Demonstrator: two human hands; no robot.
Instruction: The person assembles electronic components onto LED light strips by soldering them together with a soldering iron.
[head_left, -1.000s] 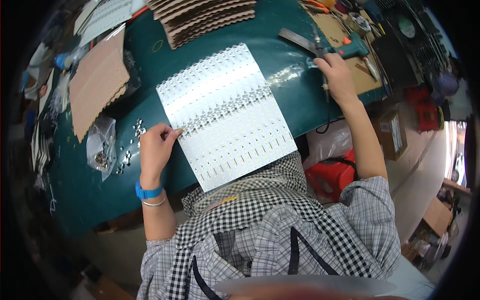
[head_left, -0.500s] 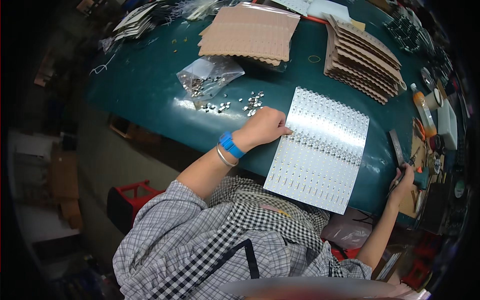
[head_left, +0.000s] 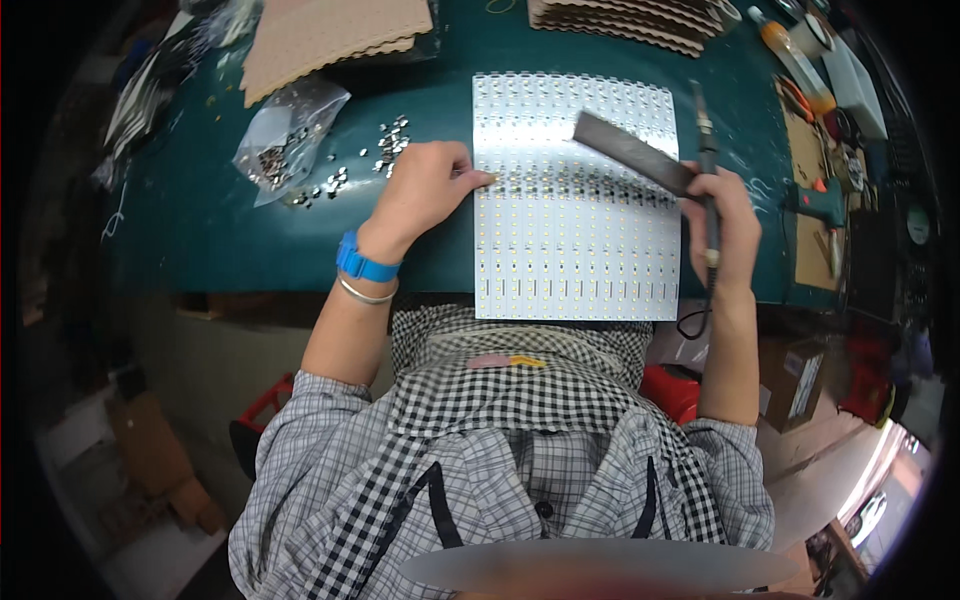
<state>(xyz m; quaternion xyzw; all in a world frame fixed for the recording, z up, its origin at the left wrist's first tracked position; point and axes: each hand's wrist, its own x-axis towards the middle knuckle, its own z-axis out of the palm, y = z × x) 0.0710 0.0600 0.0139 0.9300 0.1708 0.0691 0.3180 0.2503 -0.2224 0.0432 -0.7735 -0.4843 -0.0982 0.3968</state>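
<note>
A white LED strip panel (head_left: 575, 250) lies flat on the green table (head_left: 200, 220) in front of me. My left hand (head_left: 425, 190), with a blue wristband, rests at the panel's left edge, its curled fingertips pinched against that edge. At the panel's right edge, my right hand (head_left: 720, 215) grips a thin dark soldering iron (head_left: 705, 140) that points away from me. A flat grey metal bar (head_left: 630, 150) also sticks out of that hand, slanting over the panel's upper right part. The iron's cable (head_left: 690, 320) hangs off the table edge.
A clear bag of small metal parts (head_left: 285, 145) lies left of my left hand, with loose parts (head_left: 370, 160) scattered beside it. Cardboard sheets (head_left: 330, 30) and corrugated stacks (head_left: 630, 20) sit at the back. Bottles and tools (head_left: 810, 80) crowd the right side.
My right hand has come from the tools at the far right to the panel's right edge, carrying the soldering iron and the bar. My left hand stays at the panel's left edge.
</note>
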